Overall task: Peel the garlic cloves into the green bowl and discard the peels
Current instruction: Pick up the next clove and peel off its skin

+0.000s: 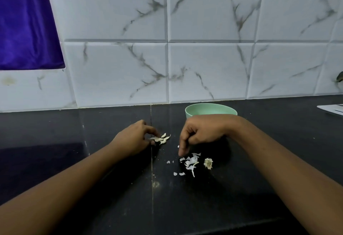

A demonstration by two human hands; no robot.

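Observation:
A pale green bowl [207,109] stands at the back of the black counter, partly hidden behind my right wrist. A few unpeeled garlic cloves [161,139] lie in a small cluster left of centre. My left hand [135,138] reaches them and its fingertips pinch at one clove. My right hand [200,132] hovers in front of the bowl with curled fingers and its index finger pointing down onto the counter beside a heap of white peels [191,161]. The dry garlic root stub [208,163] lies right of the peels.
The black stone counter [92,160] meets a white marble-tiled wall [204,49]. A purple cloth [24,21] hangs at the upper left. A white flat object [332,109] lies at the counter's far right edge.

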